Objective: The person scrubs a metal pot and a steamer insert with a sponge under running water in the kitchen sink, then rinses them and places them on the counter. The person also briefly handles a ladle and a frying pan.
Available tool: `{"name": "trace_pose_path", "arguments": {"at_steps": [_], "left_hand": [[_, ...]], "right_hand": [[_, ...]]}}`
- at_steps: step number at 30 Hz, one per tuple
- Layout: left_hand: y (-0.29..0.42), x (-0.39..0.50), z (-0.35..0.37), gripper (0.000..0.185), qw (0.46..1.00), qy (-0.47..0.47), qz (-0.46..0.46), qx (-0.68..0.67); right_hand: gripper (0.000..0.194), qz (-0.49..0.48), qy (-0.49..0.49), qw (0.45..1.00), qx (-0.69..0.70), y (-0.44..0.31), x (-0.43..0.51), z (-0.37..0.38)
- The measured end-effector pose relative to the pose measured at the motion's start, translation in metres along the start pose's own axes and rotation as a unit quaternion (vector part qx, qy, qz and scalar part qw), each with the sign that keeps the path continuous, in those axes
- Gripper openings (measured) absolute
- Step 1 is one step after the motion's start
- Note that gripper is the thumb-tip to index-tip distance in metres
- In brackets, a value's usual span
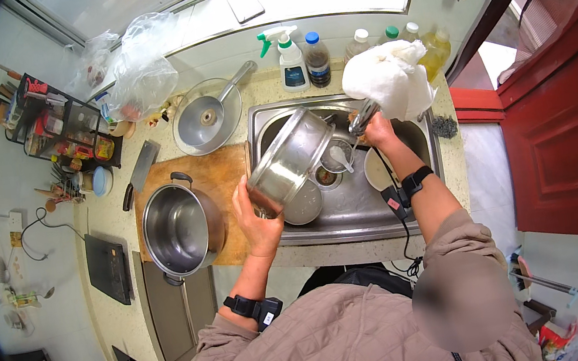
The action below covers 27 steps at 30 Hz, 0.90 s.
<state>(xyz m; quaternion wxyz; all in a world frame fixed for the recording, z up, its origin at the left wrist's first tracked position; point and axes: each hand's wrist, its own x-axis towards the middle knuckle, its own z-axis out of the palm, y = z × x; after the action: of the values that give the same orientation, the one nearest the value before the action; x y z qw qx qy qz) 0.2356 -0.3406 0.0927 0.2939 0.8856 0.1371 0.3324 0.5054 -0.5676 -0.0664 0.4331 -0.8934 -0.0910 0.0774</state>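
Observation:
My left hand point(259, 221) grips the lower left rim of a stainless steel pot point(291, 157), which is tipped on its side over the sink point(350, 216). Beside the chrome faucet point(363, 116) is my right hand point(380, 132); its fingers are partly hidden, so I cannot tell whether it holds the faucet. Under the tilted pot lie a round metal lid or pan point(303, 203), a small strainer or bowl point(329, 158) and a white spoon point(340, 157). A pale bowl point(379, 170) sits below my right wrist.
A deep two-handled pot point(179, 230) stands on the wooden cutting board point(229, 189), left of the sink. Near it are a cleaver point(142, 166) and an upturned glass lid with a metal ladle or pan point(206, 117). A spray bottle point(293, 65) and several bottles line the back.

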Motion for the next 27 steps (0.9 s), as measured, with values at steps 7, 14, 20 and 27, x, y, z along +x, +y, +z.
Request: {"name": "trace_pose_path", "arguments": {"at_steps": [7, 14, 20, 27], "left_hand": [[-0.007, 0.005, 0.004, 0.078, 0.949, -0.05, -0.238, -0.2], [-0.036, -0.007, 0.01, 0.087, 0.952, -0.037, -0.242, -0.182], [-0.057, -0.016, 0.017, 0.085, 0.93, -0.024, -0.288, -0.227], [-0.06, -0.026, -0.01, 0.08, 0.966, -0.038, -0.231, -0.113]], "right_hand": [[0.047, 0.019, -0.01, 1.0, -0.02, 0.002, -0.038, -0.031], [0.049, 0.019, 0.027, 0.998, -0.059, 0.001, -0.115, -0.059], [0.051, 0.049, 0.005, 0.998, -0.037, 0.0, -0.149, -0.049], [0.049, 0.023, -0.002, 1.0, -0.017, -0.026, -0.164, -0.037]]}}
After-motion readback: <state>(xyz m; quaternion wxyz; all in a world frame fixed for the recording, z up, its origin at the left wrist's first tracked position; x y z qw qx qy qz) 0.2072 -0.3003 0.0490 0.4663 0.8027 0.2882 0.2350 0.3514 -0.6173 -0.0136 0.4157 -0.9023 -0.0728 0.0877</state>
